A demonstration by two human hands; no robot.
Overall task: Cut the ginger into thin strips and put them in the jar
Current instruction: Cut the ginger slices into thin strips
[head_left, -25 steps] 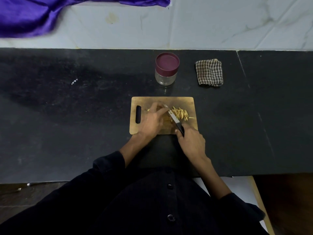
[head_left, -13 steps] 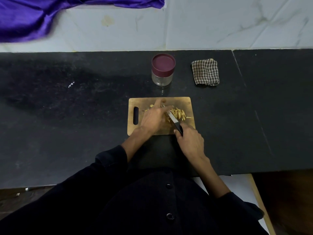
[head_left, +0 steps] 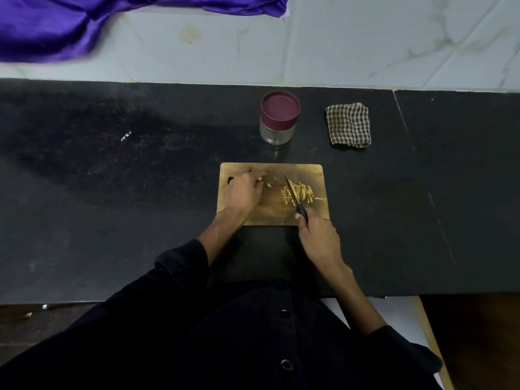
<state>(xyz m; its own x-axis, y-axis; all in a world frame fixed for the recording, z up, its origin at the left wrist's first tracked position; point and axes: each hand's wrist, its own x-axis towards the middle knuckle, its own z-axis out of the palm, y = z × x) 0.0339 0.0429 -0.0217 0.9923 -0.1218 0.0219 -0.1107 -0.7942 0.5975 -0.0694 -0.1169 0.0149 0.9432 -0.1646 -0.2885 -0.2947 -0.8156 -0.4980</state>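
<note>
Right hand grips knife handle, blade lying in ginger strips pile; left hand fingers curled on board's left side, pinching small ginger bits, hold unclear. Black counter, wooden cutting board, checkered cloth, jar lid on, behind board.

Left hand palm down with fingers curled, right hand closed around a knife handle, both forearms bare below dark sleeves
</note>
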